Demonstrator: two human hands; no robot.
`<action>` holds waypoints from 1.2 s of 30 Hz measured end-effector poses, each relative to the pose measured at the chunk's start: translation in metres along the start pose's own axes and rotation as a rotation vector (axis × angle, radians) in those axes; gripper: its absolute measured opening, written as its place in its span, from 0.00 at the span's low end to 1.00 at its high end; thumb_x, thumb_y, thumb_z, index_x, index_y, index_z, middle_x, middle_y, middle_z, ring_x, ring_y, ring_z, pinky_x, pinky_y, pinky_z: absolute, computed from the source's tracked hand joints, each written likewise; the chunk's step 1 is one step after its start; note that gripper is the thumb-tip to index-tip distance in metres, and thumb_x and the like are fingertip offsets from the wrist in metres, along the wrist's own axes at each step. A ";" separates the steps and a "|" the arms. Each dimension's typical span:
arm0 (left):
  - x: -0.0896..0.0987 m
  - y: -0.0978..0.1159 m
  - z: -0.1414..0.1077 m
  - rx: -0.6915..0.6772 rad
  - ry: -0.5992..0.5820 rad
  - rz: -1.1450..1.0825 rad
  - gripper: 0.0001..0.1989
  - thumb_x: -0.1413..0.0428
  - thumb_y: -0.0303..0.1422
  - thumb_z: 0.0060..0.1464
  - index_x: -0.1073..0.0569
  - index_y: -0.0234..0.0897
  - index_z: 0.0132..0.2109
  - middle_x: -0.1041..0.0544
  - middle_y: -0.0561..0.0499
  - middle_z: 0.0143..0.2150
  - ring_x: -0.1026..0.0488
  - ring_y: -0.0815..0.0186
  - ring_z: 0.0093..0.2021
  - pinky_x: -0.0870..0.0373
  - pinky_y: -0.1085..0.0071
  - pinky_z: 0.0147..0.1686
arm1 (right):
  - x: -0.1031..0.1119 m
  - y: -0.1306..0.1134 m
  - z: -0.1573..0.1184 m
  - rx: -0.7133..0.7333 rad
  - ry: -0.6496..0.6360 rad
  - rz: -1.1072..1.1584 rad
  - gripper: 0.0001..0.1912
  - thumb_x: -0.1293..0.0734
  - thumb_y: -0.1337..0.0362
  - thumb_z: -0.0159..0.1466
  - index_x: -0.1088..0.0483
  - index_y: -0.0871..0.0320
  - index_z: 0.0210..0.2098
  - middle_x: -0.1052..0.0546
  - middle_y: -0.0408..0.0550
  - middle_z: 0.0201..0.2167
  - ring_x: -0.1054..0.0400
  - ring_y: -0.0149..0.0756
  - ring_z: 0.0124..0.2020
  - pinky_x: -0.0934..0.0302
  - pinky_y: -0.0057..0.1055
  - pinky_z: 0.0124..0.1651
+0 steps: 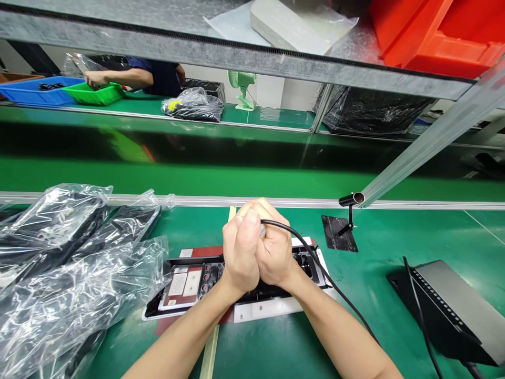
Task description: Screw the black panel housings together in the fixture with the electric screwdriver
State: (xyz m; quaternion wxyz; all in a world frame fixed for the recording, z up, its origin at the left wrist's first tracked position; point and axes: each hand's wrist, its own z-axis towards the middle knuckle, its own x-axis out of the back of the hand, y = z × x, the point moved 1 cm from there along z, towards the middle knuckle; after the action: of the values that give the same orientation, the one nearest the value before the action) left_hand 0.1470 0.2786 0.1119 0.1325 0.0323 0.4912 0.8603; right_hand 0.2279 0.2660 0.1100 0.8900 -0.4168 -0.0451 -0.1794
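My left hand (pixel 241 252) and my right hand (pixel 275 247) are pressed together, both closed around an upright corded hand tool (pixel 262 230). Only a small bit of its top end shows between the fingers; the rest is hidden. A black cable (pixel 315 258) leaves the top and curves down past my right forearm. Under the hands lies a long black plastic housing (pixel 213 273) with rows of round holes, labels and a white edge strip (pixel 268 309). It rests on a reddish-brown fixture (pixel 207 251). Whether the tool's tip touches the housing is hidden.
Plastic-wrapped black parts (pixel 79 273) crowd the left. At right stand a short black tube holder (pixel 351 200) and a black box with a cable (pixel 445 310). Overhead runs a metal shelf (pixel 158 39) with a red bin (pixel 434 37). Beyond, a co-worker's hand (pixel 97 79) is at a green tray (pixel 94 95).
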 end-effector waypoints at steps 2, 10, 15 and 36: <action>0.000 -0.001 -0.001 0.001 0.016 0.009 0.23 0.57 0.44 0.71 0.38 0.38 0.27 0.38 0.53 0.28 0.40 0.68 0.29 0.40 0.68 0.30 | 0.000 0.001 0.000 0.001 -0.004 0.002 0.05 0.37 0.65 0.68 0.30 0.55 0.35 0.25 0.48 0.39 0.31 0.35 0.39 0.34 0.31 0.41; -0.001 -0.004 -0.002 -0.036 0.032 -0.003 0.22 0.57 0.43 0.71 0.38 0.38 0.29 0.38 0.54 0.28 0.41 0.69 0.28 0.41 0.69 0.29 | -0.002 0.002 -0.001 -0.001 -0.007 0.004 0.06 0.37 0.64 0.68 0.31 0.55 0.35 0.26 0.48 0.38 0.33 0.36 0.37 0.36 0.33 0.41; 0.000 -0.002 -0.001 -0.040 -0.001 0.004 0.23 0.58 0.43 0.72 0.38 0.38 0.29 0.37 0.54 0.29 0.39 0.69 0.29 0.39 0.69 0.30 | -0.001 0.003 -0.002 -0.003 -0.010 -0.016 0.07 0.38 0.63 0.68 0.31 0.55 0.34 0.26 0.48 0.37 0.35 0.36 0.36 0.36 0.33 0.40; 0.003 0.011 -0.009 0.154 -0.055 0.000 0.22 0.60 0.48 0.71 0.37 0.39 0.33 0.33 0.51 0.34 0.36 0.65 0.33 0.39 0.66 0.33 | 0.001 -0.002 -0.001 -0.043 0.000 0.024 0.10 0.39 0.61 0.71 0.28 0.55 0.37 0.32 0.53 0.58 0.35 0.44 0.60 0.39 0.46 0.63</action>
State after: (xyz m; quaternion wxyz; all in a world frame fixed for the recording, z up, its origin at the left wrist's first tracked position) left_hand 0.1402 0.2667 0.1168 0.1432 0.0658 0.5523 0.8186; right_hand 0.2280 0.2637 0.1110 0.8828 -0.4366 -0.0361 -0.1694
